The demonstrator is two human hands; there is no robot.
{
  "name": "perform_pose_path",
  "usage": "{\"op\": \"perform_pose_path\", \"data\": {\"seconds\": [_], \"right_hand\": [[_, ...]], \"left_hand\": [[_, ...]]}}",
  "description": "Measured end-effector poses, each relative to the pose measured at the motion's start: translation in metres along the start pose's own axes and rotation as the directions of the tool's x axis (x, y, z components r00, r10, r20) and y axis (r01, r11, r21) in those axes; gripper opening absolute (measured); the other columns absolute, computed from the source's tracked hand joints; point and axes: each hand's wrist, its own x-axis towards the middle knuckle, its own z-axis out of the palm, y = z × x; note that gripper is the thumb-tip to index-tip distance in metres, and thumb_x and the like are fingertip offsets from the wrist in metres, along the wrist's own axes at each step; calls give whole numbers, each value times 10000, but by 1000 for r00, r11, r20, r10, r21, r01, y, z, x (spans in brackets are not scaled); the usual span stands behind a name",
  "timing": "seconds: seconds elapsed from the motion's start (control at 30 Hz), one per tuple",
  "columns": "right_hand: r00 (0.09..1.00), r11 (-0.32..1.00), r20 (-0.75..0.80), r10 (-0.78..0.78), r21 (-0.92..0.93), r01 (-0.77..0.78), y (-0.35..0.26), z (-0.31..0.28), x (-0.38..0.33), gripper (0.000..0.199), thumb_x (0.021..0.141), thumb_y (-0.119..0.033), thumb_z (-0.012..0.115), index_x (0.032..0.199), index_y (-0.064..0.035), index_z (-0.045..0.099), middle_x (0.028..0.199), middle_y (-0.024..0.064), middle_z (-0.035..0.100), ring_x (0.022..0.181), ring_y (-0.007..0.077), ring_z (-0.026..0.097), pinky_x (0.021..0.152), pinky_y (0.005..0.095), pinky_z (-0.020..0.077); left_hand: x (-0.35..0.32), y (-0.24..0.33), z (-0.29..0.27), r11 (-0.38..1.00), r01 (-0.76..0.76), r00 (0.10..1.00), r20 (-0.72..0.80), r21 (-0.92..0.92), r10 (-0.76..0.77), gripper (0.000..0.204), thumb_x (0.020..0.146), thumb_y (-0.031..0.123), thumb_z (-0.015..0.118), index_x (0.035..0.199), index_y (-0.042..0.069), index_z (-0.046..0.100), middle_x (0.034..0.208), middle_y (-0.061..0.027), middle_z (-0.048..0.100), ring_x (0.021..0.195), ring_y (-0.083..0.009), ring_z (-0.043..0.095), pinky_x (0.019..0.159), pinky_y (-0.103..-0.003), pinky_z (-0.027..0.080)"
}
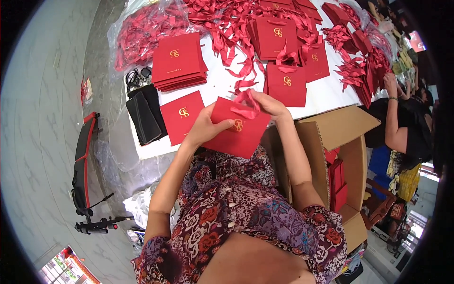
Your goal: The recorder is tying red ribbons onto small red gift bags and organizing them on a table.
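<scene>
A red paper gift bag (pixel 246 139) with a gold emblem is held tilted over the table's front edge. My left hand (pixel 208 127) grips it by its left side, thumb across the front and fingers behind. At the bag's top, my right hand (pixel 268 104) is closed on its red ribbon handle (pixel 246 106); the right fingertips are partly hidden by the ribbon. Just left of the held bag, another flat red bag (pixel 177 106) lies on the white table (pixel 217 87). Beyond it sits a neat stack of red bags (pixel 177 59).
Loose red ribbons (pixel 231 35) spread across the far table, beside a clear plastic sack of ribbons (pixel 146 31). More bags (pixel 286 87) stand at right. A black pouch (pixel 144 118) lies at left. An open cardboard box (pixel 352 170) holds red bags. A co-worker's arm (pixel 392 111) is at far right.
</scene>
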Motion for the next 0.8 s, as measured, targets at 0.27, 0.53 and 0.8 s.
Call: {"op": "perform_pose_path", "data": {"seconds": [0.27, 0.53, 0.8], "right_hand": [[979, 952, -19, -203, -236, 193, 13, -6, 28, 290, 955, -283, 686, 1083, -24, 713, 906, -14, 702, 778, 37, 592, 694, 208, 481], [886, 861, -270, -376, -455, 227, 6, 7, 19, 253, 946, -268, 701, 936, -15, 688, 754, -52, 618, 617, 34, 513, 553, 217, 420], [546, 787, -568, -616, -463, 407, 25, 4, -27, 399, 985, -182, 635, 1317, -19, 486, 1019, 3, 576, 862, 61, 545, 743, 207, 472]], "left_hand": [[-3, -9, -1, 997, 35, 999, -17, 73, -34, 421, 852, 39, 734, 1238, -13, 575, 1100, -82, 688, 987, -136, 651, 892, -300, 533], [3, -24, -3, 978, 192, 981, 23, -85, -191, 378, 876, 56, 714, 1227, -9, 588, 1086, -81, 700, 963, -143, 672, 864, -302, 551], [50, -2, 8, 941, 68, 925, -333, -330, -184, 337, 911, 68, 685, 1221, -9, 577, 1086, -104, 693, 934, -173, 683, 818, -310, 565]]}}
